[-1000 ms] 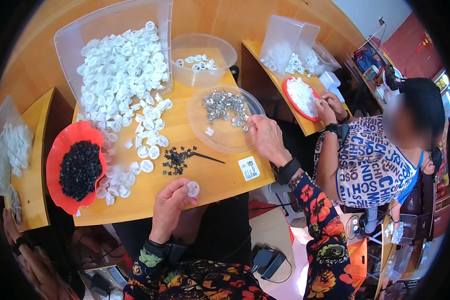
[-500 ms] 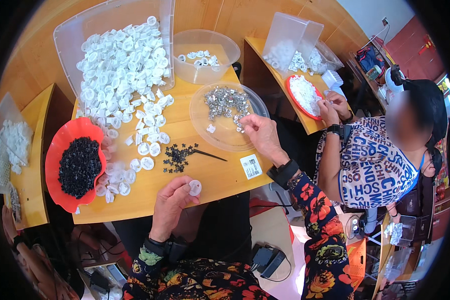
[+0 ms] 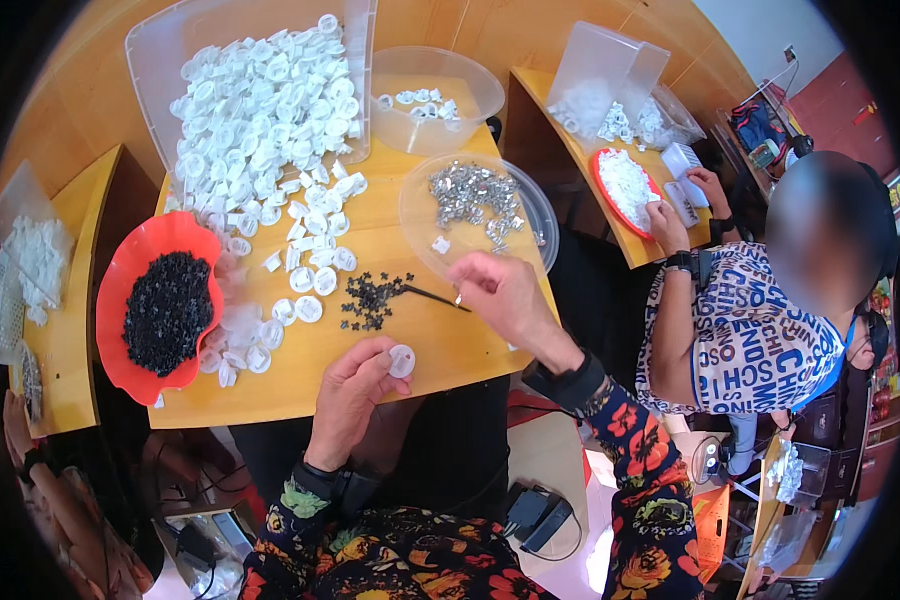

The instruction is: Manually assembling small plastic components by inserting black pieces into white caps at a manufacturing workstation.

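My left hand (image 3: 355, 392) is closed on a round translucent white plastic piece (image 3: 401, 361), pinched between thumb and fingers at the table's near edge. Between the fingertips of my right hand (image 3: 505, 298) is a small shiny metal piece (image 3: 458, 299). That hand hovers over the table, just short of a clear round tray (image 3: 416, 236) with a heap of small metal pieces (image 3: 467, 200). Tiny black plastic parts (image 3: 368, 300) lie in a loose pile between my hands. A thin black stick (image 3: 438, 297) rests beside that pile, pointing toward my right hand.
A tipped clear bin (image 3: 150, 90) spills white plastic pieces (image 3: 270, 110) onto the table. At left stands a red scalloped bowl (image 3: 120, 265) of black parts. A clear round tub (image 3: 485, 90) sits at the back. On the right, another person (image 3: 750, 320) works at a separate table.
My right hand has drawn back from the metal heap toward my left hand, with a small metal piece in its fingertips. The left hand still holds the round plastic piece. The view has shifted slightly.
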Demonstrator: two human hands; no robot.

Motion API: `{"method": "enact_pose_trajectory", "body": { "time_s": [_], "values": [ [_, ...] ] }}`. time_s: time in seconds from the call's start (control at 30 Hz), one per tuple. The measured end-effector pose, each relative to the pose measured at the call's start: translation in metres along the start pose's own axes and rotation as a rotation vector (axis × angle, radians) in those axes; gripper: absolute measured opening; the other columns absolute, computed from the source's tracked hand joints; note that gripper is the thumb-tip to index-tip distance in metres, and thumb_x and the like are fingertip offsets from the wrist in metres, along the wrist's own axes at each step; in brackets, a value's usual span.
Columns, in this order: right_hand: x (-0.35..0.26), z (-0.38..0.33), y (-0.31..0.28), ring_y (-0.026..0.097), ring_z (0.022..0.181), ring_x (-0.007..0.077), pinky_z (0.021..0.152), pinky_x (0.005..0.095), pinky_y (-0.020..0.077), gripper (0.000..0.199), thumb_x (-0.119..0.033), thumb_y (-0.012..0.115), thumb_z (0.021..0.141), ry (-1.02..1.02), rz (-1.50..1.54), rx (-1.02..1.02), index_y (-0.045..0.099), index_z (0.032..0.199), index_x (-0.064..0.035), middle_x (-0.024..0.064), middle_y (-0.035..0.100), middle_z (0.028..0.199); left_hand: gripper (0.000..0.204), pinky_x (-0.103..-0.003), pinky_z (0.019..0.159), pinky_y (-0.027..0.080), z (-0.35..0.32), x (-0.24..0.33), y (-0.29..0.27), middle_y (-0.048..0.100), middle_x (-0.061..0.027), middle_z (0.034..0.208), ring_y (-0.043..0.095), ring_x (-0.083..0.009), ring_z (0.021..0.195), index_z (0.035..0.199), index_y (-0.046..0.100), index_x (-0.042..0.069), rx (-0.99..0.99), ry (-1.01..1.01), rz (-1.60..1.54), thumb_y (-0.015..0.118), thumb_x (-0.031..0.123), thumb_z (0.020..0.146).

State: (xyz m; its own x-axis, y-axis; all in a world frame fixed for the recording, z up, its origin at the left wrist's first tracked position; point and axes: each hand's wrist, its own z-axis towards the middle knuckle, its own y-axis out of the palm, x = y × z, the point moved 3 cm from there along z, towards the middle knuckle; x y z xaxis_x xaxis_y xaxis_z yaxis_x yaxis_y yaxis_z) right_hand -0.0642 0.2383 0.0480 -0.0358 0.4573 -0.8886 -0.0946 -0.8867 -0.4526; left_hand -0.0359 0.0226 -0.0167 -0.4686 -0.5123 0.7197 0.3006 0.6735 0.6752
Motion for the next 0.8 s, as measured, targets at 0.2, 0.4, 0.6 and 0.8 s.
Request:
{"method": "enact_pose_trajectory", "body": {
  "time_s": [0.2,0.4,0.6,0.8],
  "values": [
    [-0.020,-0.023,0.032,0.059,0.054,0.0178,0.054,0.0299,0.0446,0.011,-0.008,0.058,0.082,-0.220,-0.495,-0.009,0.062,0.088,0.0006,0.0117,0.062,0.064,0.022,-0.028,0.072,0.051,-0.004,0.009,-0.003,0.063,-0.0099,0.097,0.061,-0.0159,0.080,0.110,0.057,-0.003,0.018,0.052,0.016,0.051,0.011,0.095],
    [-0.020,-0.024,0.026,0.056,0.054,0.0103,0.051,0.0256,0.0428,0.010,-0.006,0.059,0.084,-0.106,-0.225,0.075,0.064,0.091,0.0003,0.0081,0.059,0.061,0.025,-0.028,0.073,0.051,-0.008,0.011,-0.006,0.063,-0.0099,0.097,0.060,-0.0157,0.081,0.112,0.057,-0.004,0.057,0.054,-0.005,0.051,0.013,0.095],
    [-0.022,-0.036,0.020,0.062,0.064,0.0245,0.057,0.0326,0.0471,0.010,-0.003,0.060,0.081,-0.036,-0.232,-0.052,0.061,0.091,-0.0008,0.0134,0.063,0.080,0.026,-0.029,0.073,0.051,-0.008,0.016,-0.004,0.063,-0.0103,0.097,0.060,-0.0160,0.082,0.114,0.056,-0.004,0.057,0.070,-0.055,0.049,0.013,0.096],
    [-0.028,-0.044,0.048,0.058,0.076,0.0342,0.062,0.0414,0.0470,0.010,-0.006,0.062,0.079,-0.302,-0.429,-0.155,0.058,0.088,-0.0035,0.0125,0.054,0.081,0.027,-0.027,0.069,0.050,-0.009,0.025,0.001,0.062,-0.0113,0.092,0.060,-0.0171,0.078,0.113,0.053,-0.003,0.102,0.080,-0.064,0.050,0.017,0.095]
  ]
}}
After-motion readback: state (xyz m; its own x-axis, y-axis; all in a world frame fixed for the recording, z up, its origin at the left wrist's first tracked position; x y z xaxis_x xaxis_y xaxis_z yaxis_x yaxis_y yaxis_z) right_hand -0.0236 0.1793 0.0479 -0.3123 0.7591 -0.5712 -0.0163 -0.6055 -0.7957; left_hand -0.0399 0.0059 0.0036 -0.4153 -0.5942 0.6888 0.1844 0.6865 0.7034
